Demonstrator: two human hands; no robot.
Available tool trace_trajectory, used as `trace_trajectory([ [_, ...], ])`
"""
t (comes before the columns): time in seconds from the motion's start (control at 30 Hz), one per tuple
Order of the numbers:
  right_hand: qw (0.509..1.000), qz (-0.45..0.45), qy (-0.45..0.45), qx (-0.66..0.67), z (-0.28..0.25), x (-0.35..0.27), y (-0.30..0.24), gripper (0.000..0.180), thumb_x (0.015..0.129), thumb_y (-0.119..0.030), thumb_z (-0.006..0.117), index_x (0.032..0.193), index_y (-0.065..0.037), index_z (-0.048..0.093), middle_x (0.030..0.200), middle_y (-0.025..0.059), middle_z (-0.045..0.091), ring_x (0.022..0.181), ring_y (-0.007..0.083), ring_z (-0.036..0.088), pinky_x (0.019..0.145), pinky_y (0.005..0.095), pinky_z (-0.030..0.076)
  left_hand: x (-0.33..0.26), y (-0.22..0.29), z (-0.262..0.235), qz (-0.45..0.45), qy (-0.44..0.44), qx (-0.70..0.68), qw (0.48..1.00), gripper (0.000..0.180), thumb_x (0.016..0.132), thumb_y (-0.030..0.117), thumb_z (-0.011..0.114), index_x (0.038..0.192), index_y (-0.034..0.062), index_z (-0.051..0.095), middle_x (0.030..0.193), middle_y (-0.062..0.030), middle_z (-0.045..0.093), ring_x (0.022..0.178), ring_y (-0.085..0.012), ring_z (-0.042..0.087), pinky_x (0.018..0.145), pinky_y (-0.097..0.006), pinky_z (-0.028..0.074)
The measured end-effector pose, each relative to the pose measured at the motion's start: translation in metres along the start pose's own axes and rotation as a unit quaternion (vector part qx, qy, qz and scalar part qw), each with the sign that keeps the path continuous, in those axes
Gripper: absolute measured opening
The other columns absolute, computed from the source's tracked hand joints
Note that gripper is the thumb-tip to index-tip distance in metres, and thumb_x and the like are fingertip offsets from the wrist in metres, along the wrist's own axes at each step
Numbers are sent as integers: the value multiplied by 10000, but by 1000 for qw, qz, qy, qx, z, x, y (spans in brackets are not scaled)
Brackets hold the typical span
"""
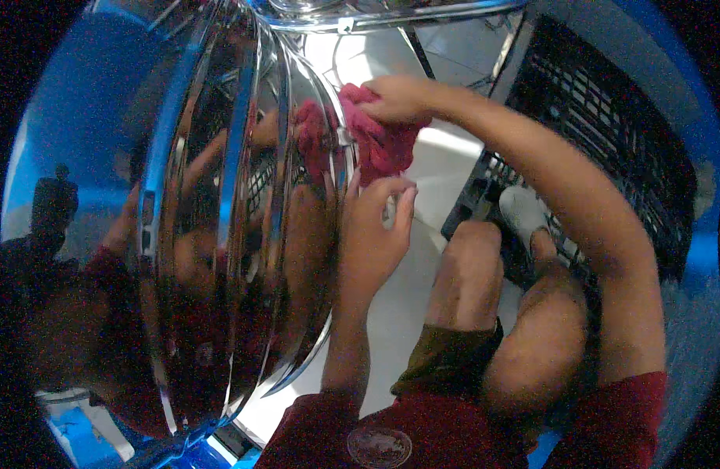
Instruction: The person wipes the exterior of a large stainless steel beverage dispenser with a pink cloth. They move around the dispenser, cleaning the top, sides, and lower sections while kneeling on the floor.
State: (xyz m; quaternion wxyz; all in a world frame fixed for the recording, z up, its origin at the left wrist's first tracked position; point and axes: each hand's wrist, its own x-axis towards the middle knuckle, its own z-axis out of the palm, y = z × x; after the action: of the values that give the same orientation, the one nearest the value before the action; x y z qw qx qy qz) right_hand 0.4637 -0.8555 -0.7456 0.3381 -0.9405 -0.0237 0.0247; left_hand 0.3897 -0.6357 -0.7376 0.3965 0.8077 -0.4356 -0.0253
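Observation:
A bunched pink-red cloth [383,144] is in my right hand [399,100], whose fingers are closed on it. The cloth presses against the chrome-edged rim of a dark, glossy body panel [297,258], which looks like part of a vehicle. Just below the cloth is my left hand [378,234], beside the same rim. Its fingers are loosely bent and apart, with the thumb away from them and nothing visible in the hand. One finger reaches up along the panel's edge; whether it touches the panel I cannot tell. The cloth and my arms are mirrored in the panel.
Several chrome strips [235,180] run along the panel, and a curved chrome bar [407,17] crosses the top. To the right stands a black slatted plastic crate [579,86]. My bent legs [465,273] and a light-coloured shoe [522,209] are close by, over pale flooring [434,187].

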Motion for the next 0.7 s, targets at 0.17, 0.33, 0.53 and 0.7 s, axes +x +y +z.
trace_trajectory([
  [0.17,994,-55,-8,93,11,15,71,494,874,-486,597,1065,-33,640,1020,224,684,935,370,665,823,445,514,29,-4,4,-9,-39,34,999,138,880,50,626,1016,47,647,1025,-122,681,1022,-306,634,1088,-486,347],
  [0.33,952,21,109,286,19,24,86,577,837,-478,639,1138,-8,494,1015,278,647,949,397,656,861,444,501,11,19,-1,-82,-42,9,996,216,881,-40,596,1076,37,650,1093,-141,679,1002,-226,675,894,-361,533],
  [0.53,854,-46,67,515,29,28,106,429,829,-265,748,1131,-9,583,995,87,668,878,171,656,779,315,537,13,20,16,-153,54,92,982,207,885,-60,584,1072,5,645,960,-124,708,917,-214,700,802,-315,567],
  [0.7,741,-1,-43,670,36,31,120,429,905,-318,656,1167,14,583,1068,90,654,947,184,630,851,323,496,24,20,23,-263,153,36,952,157,929,-2,553,1050,0,652,951,-121,709,891,-201,692,809,-317,553],
])
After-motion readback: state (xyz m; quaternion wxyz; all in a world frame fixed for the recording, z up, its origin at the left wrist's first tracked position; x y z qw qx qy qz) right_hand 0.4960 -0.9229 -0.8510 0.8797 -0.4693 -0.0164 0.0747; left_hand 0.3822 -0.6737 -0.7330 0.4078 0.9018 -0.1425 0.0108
